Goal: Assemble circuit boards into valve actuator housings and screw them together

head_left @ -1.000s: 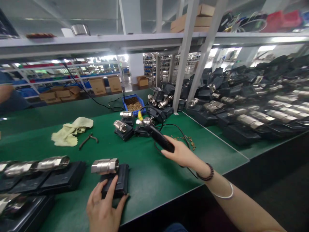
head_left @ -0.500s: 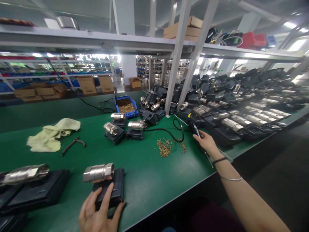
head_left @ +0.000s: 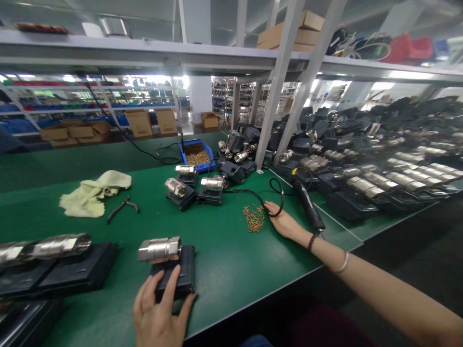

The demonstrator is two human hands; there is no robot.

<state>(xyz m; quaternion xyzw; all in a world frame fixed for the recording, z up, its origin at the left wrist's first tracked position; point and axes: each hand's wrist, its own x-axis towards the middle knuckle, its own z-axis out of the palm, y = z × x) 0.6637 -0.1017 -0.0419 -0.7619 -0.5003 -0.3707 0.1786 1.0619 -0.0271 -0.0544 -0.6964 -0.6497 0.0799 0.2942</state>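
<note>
My left hand [head_left: 159,303] grips the near end of a black box-shaped housing [head_left: 184,270], fingers on top and thumb along its right side. A shiny metal ball-valve body [head_left: 159,249] lies across the far part of this housing. My right hand [head_left: 284,221] lies low on the table with fingers stretched out, at the right edge of a pile of small brass-coloured screws [head_left: 253,219]. A loop of black cable [head_left: 280,200] crosses by its fingers. Beyond the right wrist rests a black electric screwdriver [head_left: 307,205], held by neither hand.
Three similar valve units [head_left: 211,190] stand mid-table before a blue bin [head_left: 198,156] of screws. A cloth [head_left: 94,193] and pliers [head_left: 123,209] lie left. More units [head_left: 79,265] sit front left; many crowd the right [head_left: 365,188]. Shelf posts [head_left: 278,86] rise behind.
My right hand has let go of the electric screwdriver and moved left to the screw pile. The screwdriver now lies on the table. My left hand stays on the housing; the view has shifted slightly.
</note>
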